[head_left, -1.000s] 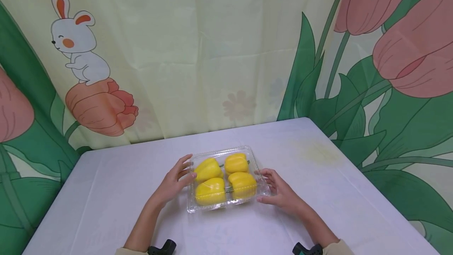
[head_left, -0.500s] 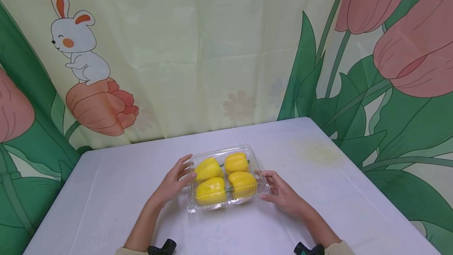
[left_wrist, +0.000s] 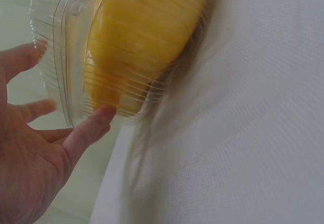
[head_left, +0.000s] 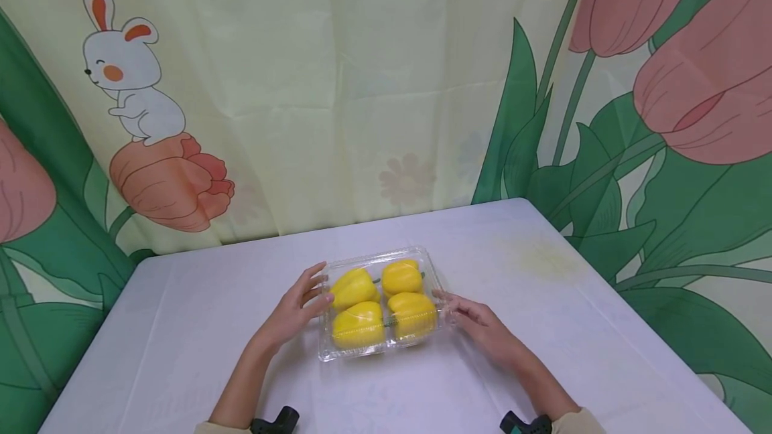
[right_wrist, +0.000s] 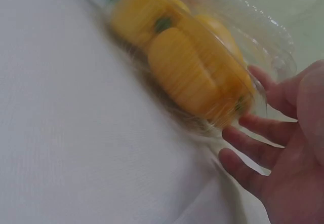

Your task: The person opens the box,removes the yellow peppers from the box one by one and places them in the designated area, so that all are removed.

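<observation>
A clear plastic clamshell box [head_left: 386, 347] lies on the white-covered table, with several yellow bell peppers [head_left: 358, 325] inside. Beside the box's left edge is my left hand [head_left: 295, 310], its spread fingers and thumb reaching onto the rim. In the left wrist view, the fingertips [left_wrist: 104, 113] overlap the ribbed side of the plastic. My right hand [head_left: 482, 330] is at the opposite edge, fingers extended to the box's right side. The right wrist view shows the fingers [right_wrist: 258, 150] spread around that end, with the thumb near the lid rim. Green stems show on the peppers.
A white cloth covers the table [head_left: 199, 327], with a faint yellowish stain [head_left: 545, 256] at the right. A curtain [head_left: 398, 86] printed with tulips and a rabbit hangs behind the far edge. Both wrists carry black devices [head_left: 276, 419].
My right hand's thumb has moved in from the box's front right corner toward the other fingers, and the hand has turned slightly. The left hand and box look almost unmoved.
</observation>
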Action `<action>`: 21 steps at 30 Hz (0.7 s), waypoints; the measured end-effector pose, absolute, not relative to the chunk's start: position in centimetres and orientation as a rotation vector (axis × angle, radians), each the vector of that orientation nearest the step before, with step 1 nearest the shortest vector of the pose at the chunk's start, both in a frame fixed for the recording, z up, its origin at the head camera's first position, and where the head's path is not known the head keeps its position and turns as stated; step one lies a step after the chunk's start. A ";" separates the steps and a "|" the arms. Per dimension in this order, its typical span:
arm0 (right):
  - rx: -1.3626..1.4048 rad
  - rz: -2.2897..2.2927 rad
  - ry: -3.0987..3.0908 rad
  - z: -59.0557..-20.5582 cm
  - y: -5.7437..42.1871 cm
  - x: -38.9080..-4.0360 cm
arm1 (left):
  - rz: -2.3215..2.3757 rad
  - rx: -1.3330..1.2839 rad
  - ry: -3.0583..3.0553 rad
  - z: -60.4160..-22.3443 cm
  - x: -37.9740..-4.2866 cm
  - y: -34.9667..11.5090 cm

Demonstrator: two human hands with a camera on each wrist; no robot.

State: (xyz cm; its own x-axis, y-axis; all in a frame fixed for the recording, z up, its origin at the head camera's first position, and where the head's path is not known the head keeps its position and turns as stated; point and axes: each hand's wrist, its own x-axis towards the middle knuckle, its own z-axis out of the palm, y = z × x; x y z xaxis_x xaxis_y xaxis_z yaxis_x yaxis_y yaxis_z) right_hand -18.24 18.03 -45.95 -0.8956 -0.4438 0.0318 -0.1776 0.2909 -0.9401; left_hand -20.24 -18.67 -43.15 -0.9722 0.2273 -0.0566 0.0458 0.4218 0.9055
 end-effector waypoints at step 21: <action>-0.498 -1.659 2.317 -45.9 17.7 -18.2 | 1.539 0.199 2.512 -43.1 -20.3 -18.6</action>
